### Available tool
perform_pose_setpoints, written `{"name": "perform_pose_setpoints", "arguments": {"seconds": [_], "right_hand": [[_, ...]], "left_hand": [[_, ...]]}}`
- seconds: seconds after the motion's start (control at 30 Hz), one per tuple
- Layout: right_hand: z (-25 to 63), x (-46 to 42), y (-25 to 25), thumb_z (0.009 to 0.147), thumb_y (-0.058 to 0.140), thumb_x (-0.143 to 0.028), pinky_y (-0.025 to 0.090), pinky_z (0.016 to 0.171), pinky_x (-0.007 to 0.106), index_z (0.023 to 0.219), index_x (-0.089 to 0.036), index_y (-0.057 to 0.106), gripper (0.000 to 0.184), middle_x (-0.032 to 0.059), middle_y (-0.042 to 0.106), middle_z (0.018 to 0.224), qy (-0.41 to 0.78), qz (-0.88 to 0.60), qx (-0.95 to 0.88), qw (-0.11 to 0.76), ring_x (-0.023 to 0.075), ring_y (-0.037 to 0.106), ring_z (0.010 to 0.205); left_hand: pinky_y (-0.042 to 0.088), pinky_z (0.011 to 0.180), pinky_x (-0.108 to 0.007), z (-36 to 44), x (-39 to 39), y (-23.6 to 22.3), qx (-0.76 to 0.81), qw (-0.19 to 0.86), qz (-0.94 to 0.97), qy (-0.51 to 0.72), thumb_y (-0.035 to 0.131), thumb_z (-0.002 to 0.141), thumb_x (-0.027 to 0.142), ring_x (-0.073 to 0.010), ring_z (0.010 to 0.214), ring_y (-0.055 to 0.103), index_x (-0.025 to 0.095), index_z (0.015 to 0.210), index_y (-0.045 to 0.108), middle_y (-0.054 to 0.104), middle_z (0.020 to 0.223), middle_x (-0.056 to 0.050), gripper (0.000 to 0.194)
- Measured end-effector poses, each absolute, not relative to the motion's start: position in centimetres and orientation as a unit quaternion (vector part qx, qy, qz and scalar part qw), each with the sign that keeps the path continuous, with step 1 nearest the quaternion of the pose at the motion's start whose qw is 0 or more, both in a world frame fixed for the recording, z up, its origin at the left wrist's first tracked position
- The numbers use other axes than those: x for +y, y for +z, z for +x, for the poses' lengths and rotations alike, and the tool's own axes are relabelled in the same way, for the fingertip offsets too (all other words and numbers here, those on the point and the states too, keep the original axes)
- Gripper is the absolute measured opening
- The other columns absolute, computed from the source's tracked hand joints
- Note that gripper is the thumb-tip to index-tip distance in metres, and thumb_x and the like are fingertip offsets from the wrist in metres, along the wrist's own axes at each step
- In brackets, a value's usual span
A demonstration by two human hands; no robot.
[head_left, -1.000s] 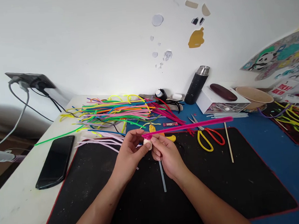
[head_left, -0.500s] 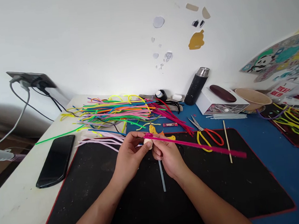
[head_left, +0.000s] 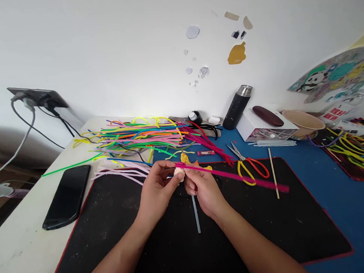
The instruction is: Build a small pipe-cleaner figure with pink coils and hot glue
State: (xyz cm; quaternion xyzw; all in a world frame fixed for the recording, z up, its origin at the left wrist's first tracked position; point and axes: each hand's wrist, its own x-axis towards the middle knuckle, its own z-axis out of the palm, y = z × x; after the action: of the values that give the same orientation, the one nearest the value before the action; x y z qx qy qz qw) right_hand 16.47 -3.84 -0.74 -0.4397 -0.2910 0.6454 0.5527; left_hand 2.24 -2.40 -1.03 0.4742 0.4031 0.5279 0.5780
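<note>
My left hand (head_left: 157,190) is closed, pinching a small cream-white piece (head_left: 178,173) between thumb and fingers. A little magenta coil sits on top of that piece. From it a long magenta pipe cleaner (head_left: 231,175) runs out to the right, its far end blurred. My right hand (head_left: 207,191) is closed on this pipe cleaner close to the coil, touching the white piece. Behind the hands a yellow glue gun (head_left: 184,157) is partly hidden. A translucent glue stick (head_left: 196,218) points toward me from beneath my right hand.
Many coloured pipe cleaners (head_left: 138,135) lie at the back. Scissors (head_left: 244,161) and a wooden stick (head_left: 274,173) rest on the right of the black mat (head_left: 254,239). A phone (head_left: 67,196) lies left. A black flask (head_left: 237,107) and a white box (head_left: 252,125) stand by the wall.
The free end of the magenta pipe cleaner has shifted slightly left and stays blurred. Both hands keep nearly the same grip. The view has turned a little.
</note>
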Motion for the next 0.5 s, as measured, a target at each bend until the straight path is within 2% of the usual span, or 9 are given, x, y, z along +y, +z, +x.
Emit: {"name": "perform_pose_setpoints", "arguments": {"seconds": [0.1, 0.27, 0.4, 0.5], "right_hand": [[16.50, -3.81, -0.60, 0.078, 0.089, -0.054, 0.020, 0.046, 0.024, 0.091, -0.019, 0.071, 0.041, -0.0104, 0.042, 0.051, 0.646, -0.440, -0.285, 0.554, 0.0065, 0.030, 0.046], [16.75, -3.83, -0.43, 0.080, 0.088, -0.055, 0.020, 0.047, 0.026, 0.075, -0.019, 0.064, 0.043, -0.0090, 0.042, 0.051, 0.647, -0.438, -0.305, 0.545, 0.0065, 0.032, 0.045], [16.82, -3.99, -0.16, 0.080, 0.087, -0.051, 0.019, 0.048, 0.026, 0.093, -0.017, 0.072, 0.039, -0.0100, 0.042, 0.051, 0.648, -0.441, -0.297, 0.546, 0.0068, 0.030, 0.046], [16.85, -4.10, -0.11, 0.082, 0.085, -0.050, 0.018, 0.049, 0.026, 0.093, -0.017, 0.073, 0.037, -0.0097, 0.042, 0.052, 0.648, -0.443, -0.298, 0.544, 0.0067, 0.030, 0.046]], "left_hand": [[0.062, 0.080, -0.034, 2.20, -2.44, -0.96, 0.400, 0.580, 0.479, 0.523, 0.087, 0.086, 0.040, -0.0238, 0.096, 0.077, 0.023, 0.103, 0.066, 0.078, 0.097, -0.005, 0.033], [0.062, 0.080, -0.033, 2.24, -2.37, -0.93, 0.410, 0.575, 0.477, 0.523, 0.089, 0.083, 0.043, -0.0245, 0.098, 0.078, 0.022, 0.101, 0.067, 0.080, 0.099, -0.006, 0.035], [0.061, 0.078, -0.033, 2.27, -2.31, -0.86, 0.407, 0.578, 0.476, 0.522, 0.088, 0.083, 0.045, -0.0247, 0.096, 0.078, 0.021, 0.100, 0.068, 0.081, 0.098, -0.007, 0.036], [0.061, 0.079, -0.033, 2.28, -2.31, -0.77, 0.405, 0.578, 0.475, 0.525, 0.089, 0.083, 0.045, -0.0248, 0.096, 0.078, 0.021, 0.100, 0.069, 0.081, 0.099, -0.008, 0.036]]}}
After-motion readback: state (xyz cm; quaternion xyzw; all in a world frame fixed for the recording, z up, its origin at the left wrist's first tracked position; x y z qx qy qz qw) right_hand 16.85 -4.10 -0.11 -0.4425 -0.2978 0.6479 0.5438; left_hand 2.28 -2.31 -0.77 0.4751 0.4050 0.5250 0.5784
